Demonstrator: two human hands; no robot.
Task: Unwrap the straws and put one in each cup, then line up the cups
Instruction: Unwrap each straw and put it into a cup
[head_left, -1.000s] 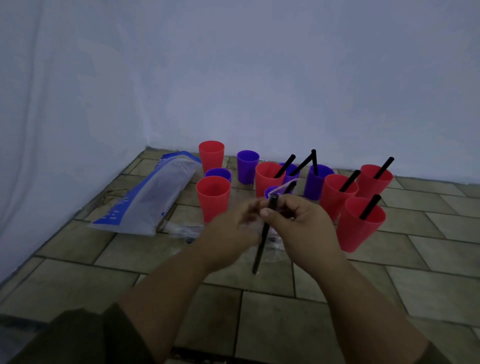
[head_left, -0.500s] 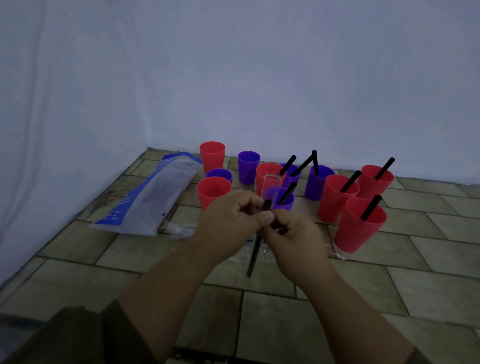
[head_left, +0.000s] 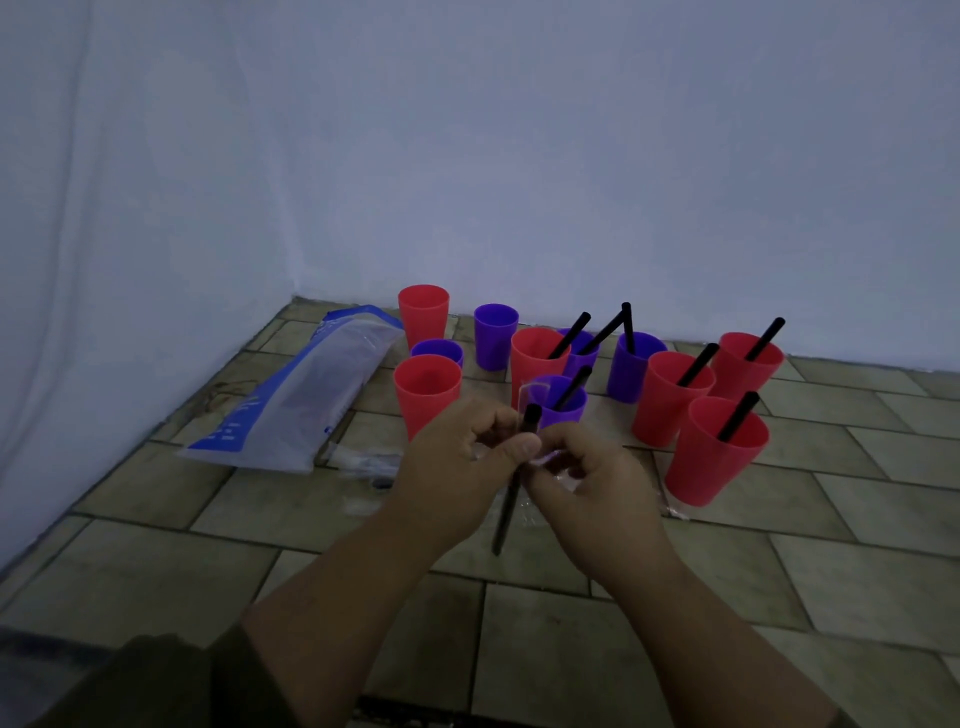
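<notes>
1. Between the left hand (head_left: 457, 467) and the right hand (head_left: 587, 483), a black straw (head_left: 506, 514) stands nearly upright, its top showing just above them and its lower end hanging below.
2. The left hand pinches the straw, and the right hand pinches the clear wrapper (head_left: 531, 391) beside it.
3. Step in hand: unwrapping. The next move, as judged, is to strip the wrapper and then carry the straw to the empty red cup (head_left: 427, 392) just beyond the left hand.
</notes>
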